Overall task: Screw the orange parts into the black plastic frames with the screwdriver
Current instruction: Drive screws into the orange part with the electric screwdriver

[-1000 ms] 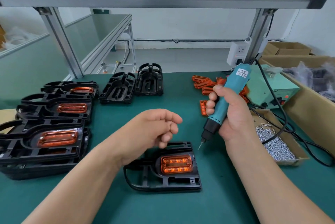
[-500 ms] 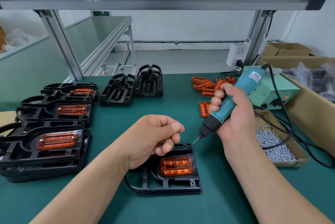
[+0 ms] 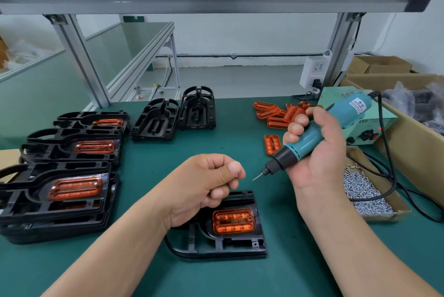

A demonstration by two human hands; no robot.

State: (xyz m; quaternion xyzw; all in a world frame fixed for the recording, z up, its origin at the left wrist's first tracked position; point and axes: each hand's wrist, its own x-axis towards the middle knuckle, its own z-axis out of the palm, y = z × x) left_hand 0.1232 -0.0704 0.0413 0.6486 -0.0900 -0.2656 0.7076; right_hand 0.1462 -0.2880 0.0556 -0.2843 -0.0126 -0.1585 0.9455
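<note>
A black plastic frame [image 3: 230,245] lies on the green mat in front of me, with an orange part [image 3: 233,221] seated in it. My left hand [image 3: 204,186] hovers above the frame's far end, thumb and fingers pinching something small and shiny, probably a screw. My right hand [image 3: 314,152] grips the teal electric screwdriver [image 3: 310,140], tilted so that its bit [image 3: 256,177] points at the left fingertips, a short gap away.
Stacked frames with orange parts [image 3: 72,187] fill the left side. Two empty black frames [image 3: 156,122] stand at the back. Loose orange parts [image 3: 276,114] lie back right. A cardboard tray of screws [image 3: 365,191], a green power box [image 3: 370,126] and cables are to the right.
The screwdriver has tilted from nearly upright to slanting left, its bit now aimed at the left fingertips. My left hand rose slightly and closed its thumb onto its fingers.
</note>
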